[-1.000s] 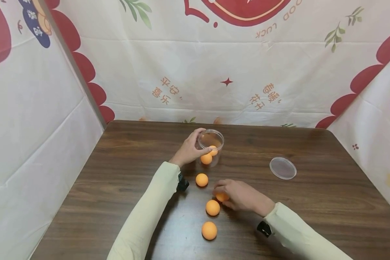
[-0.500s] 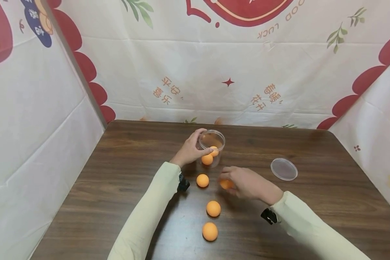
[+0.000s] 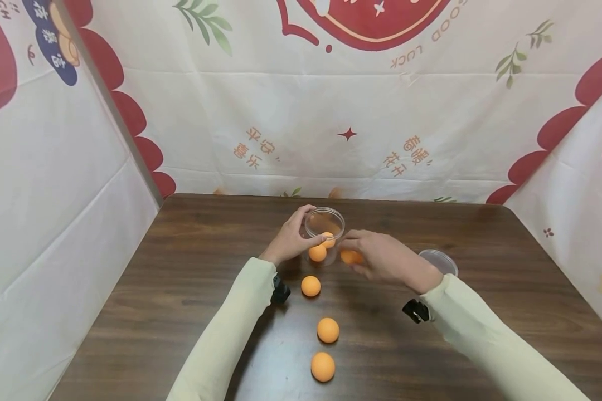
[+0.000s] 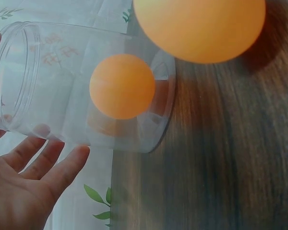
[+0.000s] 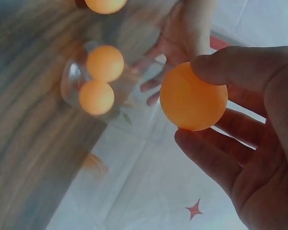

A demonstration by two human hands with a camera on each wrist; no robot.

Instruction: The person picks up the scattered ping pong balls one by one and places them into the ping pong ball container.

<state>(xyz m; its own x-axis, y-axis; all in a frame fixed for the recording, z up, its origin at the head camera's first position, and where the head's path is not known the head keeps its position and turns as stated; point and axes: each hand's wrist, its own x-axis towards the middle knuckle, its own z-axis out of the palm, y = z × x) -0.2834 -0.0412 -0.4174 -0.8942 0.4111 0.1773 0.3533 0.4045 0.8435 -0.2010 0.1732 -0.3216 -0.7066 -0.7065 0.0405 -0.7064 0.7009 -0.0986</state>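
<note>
My left hand (image 3: 290, 239) grips a clear plastic jar (image 4: 62, 72) near its open mouth, thumb in front and fingers spread along the far side. Inside, at the jar's bottom, lie two orange ping-pong balls (image 5: 97, 97). Between thumb and fingertips my right hand (image 3: 383, 257) pinches another ping-pong ball (image 5: 194, 97), just right of the jar and lower than its rim in the head view. On the wooden table (image 3: 205, 278), a loose ball (image 3: 310, 286) sits in front of the jar, and two more balls (image 3: 328, 330) lie closer to me.
A clear round lid (image 3: 437, 259) lies flat on the table at the right, partly hidden behind my right forearm. Behind the table's far edge hangs a white printed cloth (image 3: 205, 111), with more cloth along both sides.
My right hand has lifted a ping-pong ball from beside the others and carried it away from me, up next to the jar. The left hand keeps holding the jar in place.
</note>
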